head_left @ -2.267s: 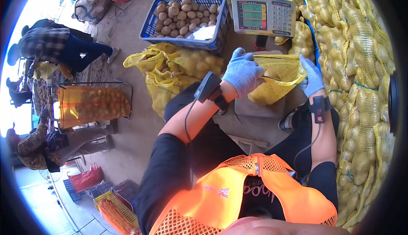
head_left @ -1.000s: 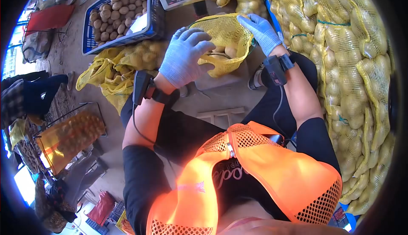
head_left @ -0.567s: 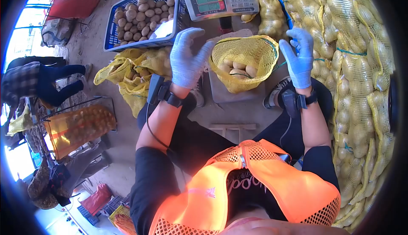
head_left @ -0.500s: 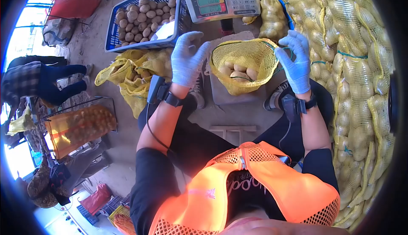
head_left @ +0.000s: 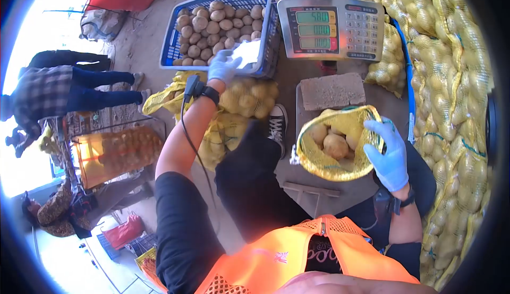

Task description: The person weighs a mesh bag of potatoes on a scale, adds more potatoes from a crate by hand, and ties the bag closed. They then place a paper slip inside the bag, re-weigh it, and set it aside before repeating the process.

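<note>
My left hand [head_left: 222, 68], in a white-blue knit glove, reaches over the near edge of the blue plastic basket [head_left: 270, 33] full of potatoes [head_left: 212, 27]. Its fingers are apart, right beside a white sheet [head_left: 246, 55] lying on the potatoes. In a matching glove, my right hand [head_left: 390, 153] rests against the right rim of a yellow mesh bag [head_left: 340, 173], thumb and fingers spread around the edge. The bag's mouth gapes upward, with several potatoes [head_left: 336, 146] inside. It stands on the scale platform, in front of a concrete block [head_left: 332, 91].
A digital scale display [head_left: 332, 28] stands beyond the block. Filled mesh sacks [head_left: 446, 108] are stacked along the right side. More yellow bags of potatoes [head_left: 247, 97] sit below the basket. At left are a person in a checked shirt [head_left: 45, 89] and an orange sack [head_left: 119, 153] on a frame.
My left hand has moved from beside the mesh bag to the basket. My right hand stays at the bag's right rim. The view has shifted left, and the bag's mouth has changed shape.
</note>
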Motion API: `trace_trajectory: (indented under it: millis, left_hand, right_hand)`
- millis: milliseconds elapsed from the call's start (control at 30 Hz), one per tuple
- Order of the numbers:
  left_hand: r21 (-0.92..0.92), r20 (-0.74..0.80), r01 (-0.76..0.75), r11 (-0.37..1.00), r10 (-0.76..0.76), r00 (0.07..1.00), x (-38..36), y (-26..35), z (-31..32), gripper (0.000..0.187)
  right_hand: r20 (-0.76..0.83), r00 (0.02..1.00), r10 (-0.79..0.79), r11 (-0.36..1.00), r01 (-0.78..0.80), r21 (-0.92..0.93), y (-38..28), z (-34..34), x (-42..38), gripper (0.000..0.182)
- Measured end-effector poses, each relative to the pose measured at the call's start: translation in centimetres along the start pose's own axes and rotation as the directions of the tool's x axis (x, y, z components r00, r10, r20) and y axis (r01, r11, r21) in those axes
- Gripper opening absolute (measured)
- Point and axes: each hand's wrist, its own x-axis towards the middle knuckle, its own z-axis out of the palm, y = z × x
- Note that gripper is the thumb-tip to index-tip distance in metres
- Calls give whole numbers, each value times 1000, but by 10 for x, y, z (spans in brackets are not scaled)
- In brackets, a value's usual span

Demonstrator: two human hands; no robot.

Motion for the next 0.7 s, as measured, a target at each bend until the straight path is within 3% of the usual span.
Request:
trace_trajectory:
  millis: [67, 133, 233, 267, 300, 367, 400, 467, 533, 600, 700]
  left_hand:
    - [-177, -179, 70, 982, -102, 979, 36, -20, 1, 46]
    - [8, -372, 101, 995, -90, 924, 95, -72, 2, 52]
    - [135, -466, 114, 984, -39, 884, 133, -49, 1, 66]
    - [32, -483, 128, 991, -97, 870, 155, -58, 3, 71]
    - [157, -510, 187, 970, -82, 856, 164, -45, 0, 82]
    - [191, -621, 401, 896, -206, 756, 186, -22, -1, 106]
    - [218, -625, 361, 907, -155, 765, 220, -42, -9, 109]
    - [92, -641, 457, 885, -299, 707, 256, -61, -12, 104]
    - [398, -414, 517, 758, -355, 838, 195, 46, -15, 92]
    - [514, -629, 566, 644, -165, 760, 220, 8, 10, 78]
    - [457, -604, 591, 665, -255, 755, 219, 8, 17, 78]
  right_hand:
    - [20, 999, 31, 1000, -31, 0, 2, -1, 7, 38]
    - [80, 993, 86, 996, -82, -45, 7, -1, 13, 39]
    - [120, 976, 183, 983, -181, -30, 14, 0, 23, 39]
    - [143, 960, 241, 971, -239, -28, 16, 1, 27, 39]
    - [154, 960, 233, 972, -227, -56, 18, 2, 31, 39]
    - [186, 952, 241, 970, -234, -62, 16, 3, 39, 39]
    - [220, 943, 248, 969, -238, -72, 21, 8, 51, 39]
    - [226, 943, 245, 970, -235, -68, 26, 13, 63, 38]
    - [262, 911, 319, 946, -323, -32, 32, 15, 70, 37]
    - [283, 893, 349, 933, -358, -21, 41, 17, 74, 37]
    - [294, 873, 389, 914, -405, -6, 42, 18, 80, 37]
